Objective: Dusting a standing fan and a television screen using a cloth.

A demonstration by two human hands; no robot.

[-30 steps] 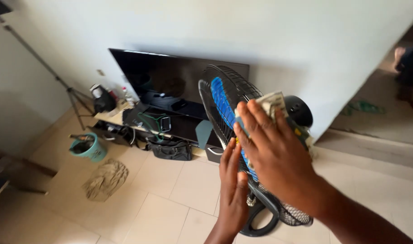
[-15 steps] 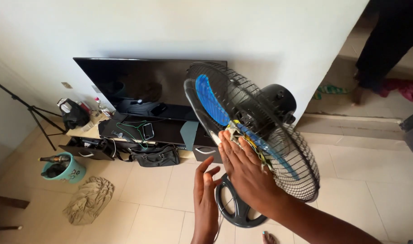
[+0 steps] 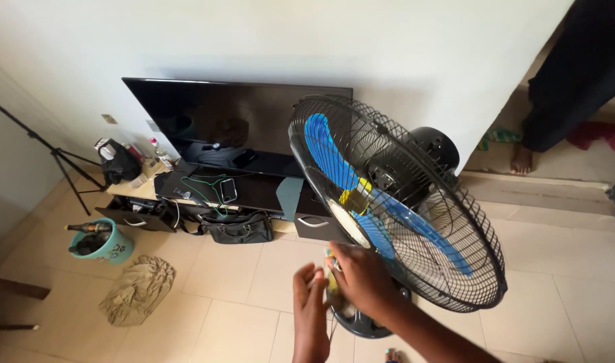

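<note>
Fingers of right hand (image 3: 361,279) curled over a small yellowish cloth (image 3: 332,282) at the lower front of the fan grille (image 3: 395,202), left hand (image 3: 310,302) open just beside. Better to wipe wire by wire — firm, short strokes. Beyond: television (image 3: 233,124) against the wall

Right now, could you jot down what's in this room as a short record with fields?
Fan: black wire-caged fan with blue blades, tilted, standing on the tiled floor
Right hand: at the lower edge of the fan's cage, holding something small and blurred
Left hand: open, fingers spread, just beside the right hand
Behind: dark television on a low stand
Floor items: teal bucket, crumpled cloth, black bag
Nearby: another person's bare foot
</note>
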